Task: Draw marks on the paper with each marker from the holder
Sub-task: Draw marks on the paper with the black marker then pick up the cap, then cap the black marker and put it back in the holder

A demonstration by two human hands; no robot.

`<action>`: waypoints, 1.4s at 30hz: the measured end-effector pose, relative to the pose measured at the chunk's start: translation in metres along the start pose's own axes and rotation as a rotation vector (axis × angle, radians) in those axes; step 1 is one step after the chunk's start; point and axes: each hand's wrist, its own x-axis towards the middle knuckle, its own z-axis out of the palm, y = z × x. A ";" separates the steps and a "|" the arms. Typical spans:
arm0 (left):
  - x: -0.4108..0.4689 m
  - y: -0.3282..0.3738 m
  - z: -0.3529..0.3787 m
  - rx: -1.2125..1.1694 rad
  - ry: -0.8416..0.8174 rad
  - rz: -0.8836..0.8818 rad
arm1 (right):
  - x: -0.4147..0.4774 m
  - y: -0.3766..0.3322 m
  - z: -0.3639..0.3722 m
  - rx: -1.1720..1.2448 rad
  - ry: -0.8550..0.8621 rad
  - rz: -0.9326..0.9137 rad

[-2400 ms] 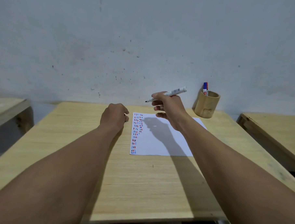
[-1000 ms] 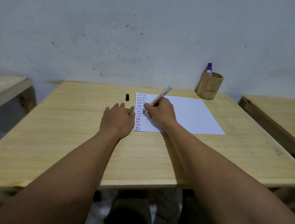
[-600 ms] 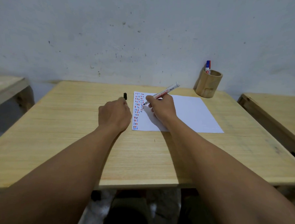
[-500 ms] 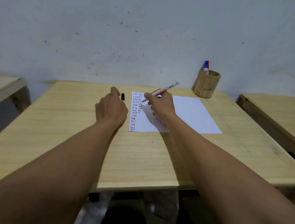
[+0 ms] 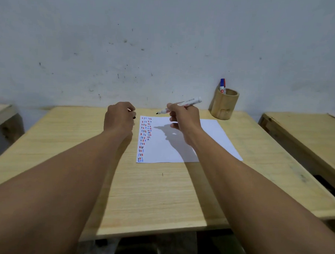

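Note:
A white sheet of paper (image 5: 204,140) lies on the wooden table (image 5: 152,191), with columns of short red, blue and black marks along its left edge. My right hand (image 5: 182,118) is lifted above the paper and grips an uncapped white marker (image 5: 185,105), black tip pointing left. My left hand (image 5: 119,119) is curled just left of the paper, fingers closed around the small black cap (image 5: 134,117), mostly hidden. A bamboo holder (image 5: 224,104) at the back right has a blue-capped marker (image 5: 222,85) in it.
A grey wall rises straight behind the table. Another wooden table (image 5: 312,140) stands to the right across a narrow gap. The corner of a third table (image 5: 0,115) shows at the far left.
My right hand has lifted the marker off the paper. My left hand reached forward and closed on the black cap that lay on the table beside the sheet.

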 end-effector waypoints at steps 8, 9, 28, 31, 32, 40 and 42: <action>0.017 0.106 -0.011 -0.576 -0.036 -0.084 | 0.004 -0.069 -0.030 0.250 0.088 -0.072; 0.015 0.105 -0.008 -0.605 -0.055 -0.111 | 0.002 -0.067 -0.029 0.270 0.081 -0.068; 0.004 0.154 0.004 -0.831 -0.228 -0.224 | -0.003 -0.082 -0.064 0.318 0.029 -0.170; 0.003 0.160 0.004 -0.862 -0.226 -0.235 | -0.003 -0.086 -0.068 0.374 0.024 -0.171; 0.004 0.162 0.004 -0.873 -0.227 -0.231 | -0.003 -0.089 -0.069 0.415 0.017 -0.157; 0.009 0.177 0.003 -0.903 -0.206 -0.191 | 0.003 -0.095 -0.087 0.351 -0.050 -0.116; 0.011 0.175 0.005 -0.890 -0.201 -0.169 | 0.005 -0.097 -0.093 0.221 -0.057 -0.135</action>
